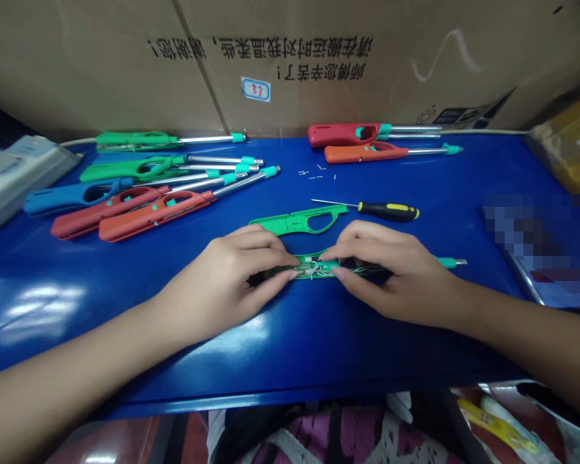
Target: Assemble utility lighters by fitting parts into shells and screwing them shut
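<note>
An opened green long-reach lighter point(314, 269) lies across the blue table, its inner parts and thin white wires exposed. My left hand point(236, 274) pinches its left part, thumb and fingers around the handle shell. On the right, my right hand point(391, 270) has thumb and fingers closed at the teal inner piece near the middle. The lighter's tip point(452, 262) sticks out beyond my right hand. Just behind lies the loose green half shell point(297, 222). A black and yellow screwdriver point(389, 211) rests beside that shell, and several small screws point(318, 174) are scattered farther back.
Several blue, red, orange and green lighters point(157, 216) lie at the left. A red lighter point(343, 134) and an orange one point(367, 153) lie at the back right. A cardboard box point(290, 109) stands behind, a power strip point(24, 167) at the left, a pixelated object point(551, 251) at the right.
</note>
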Available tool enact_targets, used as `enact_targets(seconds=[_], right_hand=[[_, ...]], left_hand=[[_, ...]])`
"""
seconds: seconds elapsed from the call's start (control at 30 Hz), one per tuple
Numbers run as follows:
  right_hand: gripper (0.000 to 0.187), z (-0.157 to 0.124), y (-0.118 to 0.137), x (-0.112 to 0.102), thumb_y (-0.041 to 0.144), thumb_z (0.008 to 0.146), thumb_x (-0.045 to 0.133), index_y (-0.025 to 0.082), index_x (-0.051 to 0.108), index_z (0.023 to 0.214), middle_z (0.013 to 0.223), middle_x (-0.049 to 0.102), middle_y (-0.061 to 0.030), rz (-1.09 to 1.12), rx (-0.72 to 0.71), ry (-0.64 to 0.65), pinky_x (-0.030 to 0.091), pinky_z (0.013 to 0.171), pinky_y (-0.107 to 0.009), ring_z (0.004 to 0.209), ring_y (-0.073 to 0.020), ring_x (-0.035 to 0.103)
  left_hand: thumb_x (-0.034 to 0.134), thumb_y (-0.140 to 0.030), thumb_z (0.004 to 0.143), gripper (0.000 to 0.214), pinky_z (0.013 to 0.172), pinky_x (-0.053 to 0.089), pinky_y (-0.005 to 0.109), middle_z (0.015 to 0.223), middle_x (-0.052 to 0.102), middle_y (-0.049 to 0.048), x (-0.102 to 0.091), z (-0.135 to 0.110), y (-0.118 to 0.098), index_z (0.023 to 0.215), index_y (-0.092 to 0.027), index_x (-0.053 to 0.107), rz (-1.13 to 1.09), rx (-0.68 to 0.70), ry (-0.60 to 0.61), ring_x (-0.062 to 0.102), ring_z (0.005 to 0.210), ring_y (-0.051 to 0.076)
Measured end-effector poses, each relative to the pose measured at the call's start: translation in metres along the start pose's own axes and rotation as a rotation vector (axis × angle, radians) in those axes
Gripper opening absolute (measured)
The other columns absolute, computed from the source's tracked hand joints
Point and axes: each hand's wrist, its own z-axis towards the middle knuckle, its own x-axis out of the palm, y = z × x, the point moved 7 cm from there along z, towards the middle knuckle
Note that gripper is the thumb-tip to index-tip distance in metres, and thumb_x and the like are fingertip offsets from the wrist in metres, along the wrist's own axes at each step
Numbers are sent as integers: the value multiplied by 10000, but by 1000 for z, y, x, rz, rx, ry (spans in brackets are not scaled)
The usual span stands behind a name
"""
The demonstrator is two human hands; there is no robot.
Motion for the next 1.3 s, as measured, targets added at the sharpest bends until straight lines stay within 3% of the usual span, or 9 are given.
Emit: enact_targets(seconds=[0.4,0.7,1.3], right_hand=[[212,0,-2,3,141,964,584,143,672,1156,1039,647,-57,-9,11,25,498,835,-259,933,-133,619],[222,3,0,5,162,977,572,134,681,1168,1022,636,-63,-10,12,62,495,836,-257,927,-136,612],[197,1,-2,7,172,975,567,202,652,1150,1044,636,-57,-16,15,97,514,837,-303,939,-164,624]], left_hand=[[590,-211,1009,220,812,543,283,1009,693,81,-3,-3,-11,1155,-119,727,179,88,-28,667,896,174],[489,-220,1049,273,772,568,343,979,655,115,6,-4,-10,1073,-84,725,236,95,77,654,878,217],[600,-227,1007,221,859,534,335,1031,705,94,6,0,1,1164,-141,730,161,97,4,630,965,205]])
